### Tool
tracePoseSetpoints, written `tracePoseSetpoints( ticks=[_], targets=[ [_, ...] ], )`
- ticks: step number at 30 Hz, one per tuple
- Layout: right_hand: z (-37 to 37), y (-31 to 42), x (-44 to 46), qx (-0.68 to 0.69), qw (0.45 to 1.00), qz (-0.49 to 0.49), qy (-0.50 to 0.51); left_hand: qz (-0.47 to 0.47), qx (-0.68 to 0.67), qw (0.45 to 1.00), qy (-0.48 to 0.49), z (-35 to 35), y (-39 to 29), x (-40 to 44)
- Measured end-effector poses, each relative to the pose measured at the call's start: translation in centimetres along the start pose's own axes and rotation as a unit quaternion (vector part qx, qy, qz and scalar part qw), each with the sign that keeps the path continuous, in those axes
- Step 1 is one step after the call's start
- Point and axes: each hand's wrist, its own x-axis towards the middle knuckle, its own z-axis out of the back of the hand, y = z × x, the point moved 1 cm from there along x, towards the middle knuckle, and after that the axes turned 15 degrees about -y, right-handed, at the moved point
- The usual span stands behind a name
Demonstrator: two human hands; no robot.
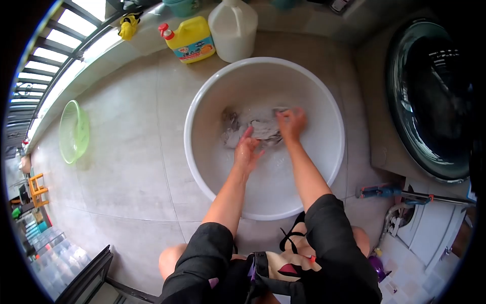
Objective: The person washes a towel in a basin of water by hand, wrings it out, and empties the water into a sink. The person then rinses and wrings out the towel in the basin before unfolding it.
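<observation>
A wet grey cloth (264,129) lies bunched in the shallow water of a big white washtub (188,139). My left hand (246,152) grips the near left edge of the cloth, its thumb pointing up along the fabric. On the far right side of the cloth, my right hand (292,124) is closed with the fingertips pinching a fold. More dark and light fabric (230,120) sits in the water to the left, partly under the surface.
A yellow detergent jug (191,41) and a white plastic jug (233,31) stand behind the tub. A green basket (74,133) is at the left. At the right are a washing machine door (428,101) and a stick-like appliance (379,191).
</observation>
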Motion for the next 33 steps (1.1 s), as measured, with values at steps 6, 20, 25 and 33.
tracePoseSetpoints(
  ticks=[6, 20, 25, 33],
  targets=[
    [2.4, 4.7, -2.8, 0.192, 0.892, -0.235, 0.334, 0.061, -0.028, 0.998, -0.015, 0.4, 1.0, 4.6],
    [-0.4, -1.4, -3.7, 0.12, 0.951, -0.259, 0.115, -0.032, 0.063, 0.996, -0.045, -1.0, 1.6, 1.2],
    [6.7, 7.2, -2.4, 0.251, 0.874, -0.182, 0.373, 0.186, -0.153, 0.961, 0.133, 1.6, 1.1, 5.0],
    [2.4, -1.2, -0.9, 0.097, 0.806, -0.359, 0.461, -0.152, 0.126, 0.98, 0.012, -1.0, 3.0, 1.2]
  ],
)
